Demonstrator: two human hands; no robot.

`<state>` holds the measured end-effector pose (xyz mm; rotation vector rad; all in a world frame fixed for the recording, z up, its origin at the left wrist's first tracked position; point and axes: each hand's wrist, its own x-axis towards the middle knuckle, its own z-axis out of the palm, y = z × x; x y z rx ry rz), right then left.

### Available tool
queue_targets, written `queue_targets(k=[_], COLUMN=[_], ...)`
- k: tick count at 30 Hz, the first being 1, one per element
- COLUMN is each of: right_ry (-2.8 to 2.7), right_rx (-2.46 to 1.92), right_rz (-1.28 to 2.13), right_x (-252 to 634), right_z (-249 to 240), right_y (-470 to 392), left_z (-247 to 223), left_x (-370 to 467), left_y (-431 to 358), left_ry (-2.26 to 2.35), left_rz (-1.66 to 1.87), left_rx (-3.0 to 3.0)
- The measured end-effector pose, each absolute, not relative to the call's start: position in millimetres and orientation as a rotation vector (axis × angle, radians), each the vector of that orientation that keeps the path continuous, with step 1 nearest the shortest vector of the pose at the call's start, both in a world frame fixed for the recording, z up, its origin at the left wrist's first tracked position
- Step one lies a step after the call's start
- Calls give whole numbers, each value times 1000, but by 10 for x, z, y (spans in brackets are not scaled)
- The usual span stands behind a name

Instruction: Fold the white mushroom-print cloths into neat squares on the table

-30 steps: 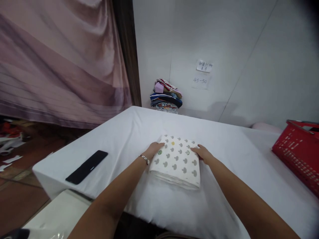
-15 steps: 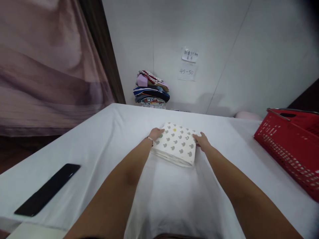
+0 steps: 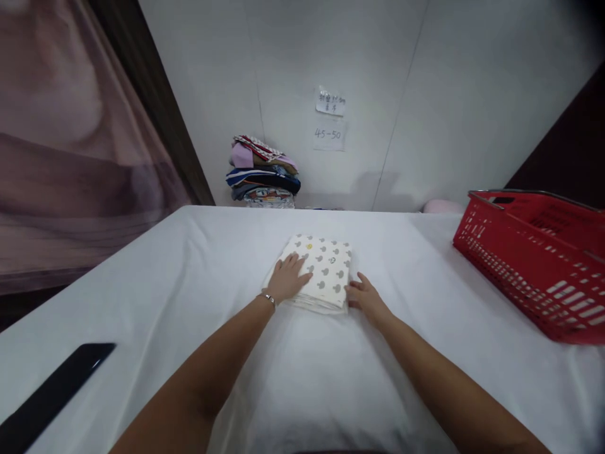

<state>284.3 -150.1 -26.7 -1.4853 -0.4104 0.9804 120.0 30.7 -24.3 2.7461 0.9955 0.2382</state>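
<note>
A folded white cloth [image 3: 326, 257] with grey printed motifs and a small yellow one lies on the white-covered table [image 3: 401, 265]. Across its left part rests my left hand [image 3: 289, 277], fingers spread flat on the top layer; a bracelet circles that wrist. My right hand [image 3: 366, 297] is at the cloth's right near corner, its fingertips against the edge and its thumb held apart. Several folded layers show along the near side of the cloth.
A red plastic basket [image 3: 520, 265] stands at the right. The black flat object [image 3: 57, 391] lies at the lower left. Folded clothes [image 3: 265, 170] are stacked behind the table against the wall, below paper signs [image 3: 329, 134]. A pinkish curtain [image 3: 85, 151] hangs at left.
My left hand has gone from gripping the cloth's left edge to lying flat on top. My right hand has slid nearer along the right edge. The view has shifted right.
</note>
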Motion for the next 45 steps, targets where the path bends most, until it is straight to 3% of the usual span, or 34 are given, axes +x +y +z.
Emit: queue_targets(k=[8,13,17,31,40,45], right_ry=[-333,-310,-325,-558,-1344,-1669], right_rx=[-1366,-1320,-1282,-1431,-1788,-2080], right_rz=[1097,1091,1083,1003,283,263], right_x=[2659,2654,2654,2642,2867,3085], right_z=[-235,-251,-312,-422,-222,-23], right_y=[-1687,-1691,-1678,-1733,-1631,-1078], left_z=[-41,149,84,-129,-254,-224], left_x=[1228,1485,1640,1609,1633,1630], left_y=[322,-99,-447,-504,-519,-533], left_ry=[1081,929,664,673,669,679], left_rz=[46,176,125,109,160,148], left_rx=[2698,2718,2740,2831,2958,2956])
